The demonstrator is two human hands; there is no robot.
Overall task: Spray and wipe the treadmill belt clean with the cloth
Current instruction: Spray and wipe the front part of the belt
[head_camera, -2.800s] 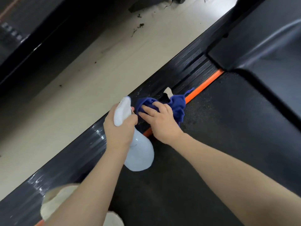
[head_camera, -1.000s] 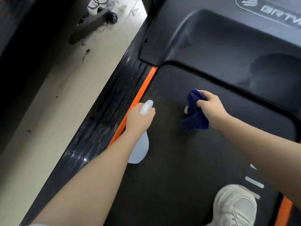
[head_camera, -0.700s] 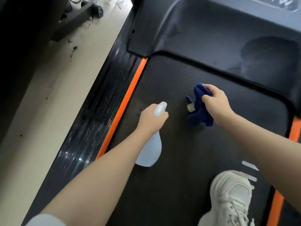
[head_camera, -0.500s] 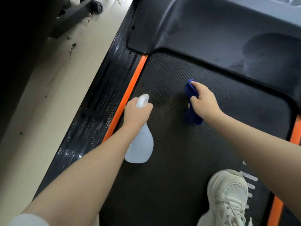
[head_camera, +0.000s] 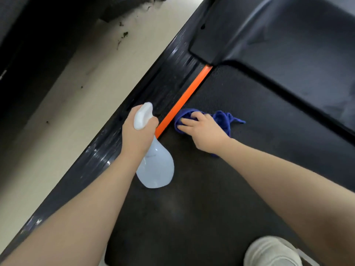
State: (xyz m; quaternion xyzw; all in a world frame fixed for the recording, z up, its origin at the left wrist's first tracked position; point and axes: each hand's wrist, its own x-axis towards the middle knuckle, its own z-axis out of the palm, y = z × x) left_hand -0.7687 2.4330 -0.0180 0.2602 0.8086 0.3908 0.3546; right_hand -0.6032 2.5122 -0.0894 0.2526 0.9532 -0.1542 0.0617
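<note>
Since half a second ago, I see the right hand (head_camera: 201, 131) and its blue cloth (head_camera: 222, 120) have slid from mid-belt to the left edge of the treadmill belt (head_camera: 240, 189), against the orange strip (head_camera: 184, 98). Its fingers (head_camera: 189, 123) lie bent over the cloth, pinning it flat to the belt, one tail trailing right. The left hand (head_camera: 138, 135) grips the neck of the pale spray bottle (head_camera: 155, 169), fingers wrapped round it, nozzle pointing up and away, the bottle's body hanging over the belt just beside the strip. Both forearms reach in from the bottom of the view. Beyond the strip run the glossy black side rail (head_camera: 107, 150) and a beige floor (head_camera: 63, 112) flecked with dark debris. A white shoe (head_camera: 272, 252) stands on the belt, lower right; the dark motor cover (head_camera: 288, 35) fills the upper right.
</note>
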